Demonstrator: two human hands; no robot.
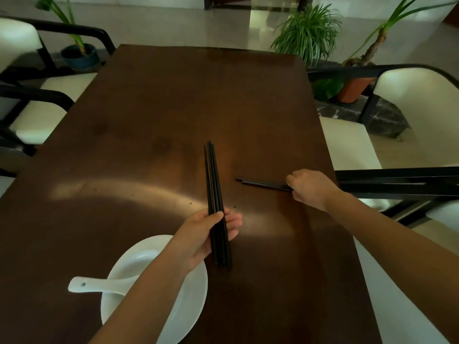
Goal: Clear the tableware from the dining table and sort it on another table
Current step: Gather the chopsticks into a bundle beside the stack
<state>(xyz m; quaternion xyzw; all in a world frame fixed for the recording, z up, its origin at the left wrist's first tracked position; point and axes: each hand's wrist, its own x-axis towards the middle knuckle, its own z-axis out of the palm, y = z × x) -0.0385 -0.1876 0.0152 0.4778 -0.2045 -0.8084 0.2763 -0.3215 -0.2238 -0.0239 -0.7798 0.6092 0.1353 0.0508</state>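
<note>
My left hand (210, 234) grips a bundle of black chopsticks (213, 180), tips pointing away from me over the dark wooden table (173, 108). To the right, my right hand (310, 187) is curled over the near end of another black chopstick pair (260, 183) that lies flat on the table, pointing left. Under my left forearm stands a white bowl (188, 294) with a white ceramic spoon (99, 285) resting in it, handle sticking out to the left.
White-cushioned chairs with black frames stand along both sides, left (37, 115) and right (409, 100). Potted plants (308, 33) stand on the floor beyond the table's far end. A few small crumbs lie on the tabletop near my left hand.
</note>
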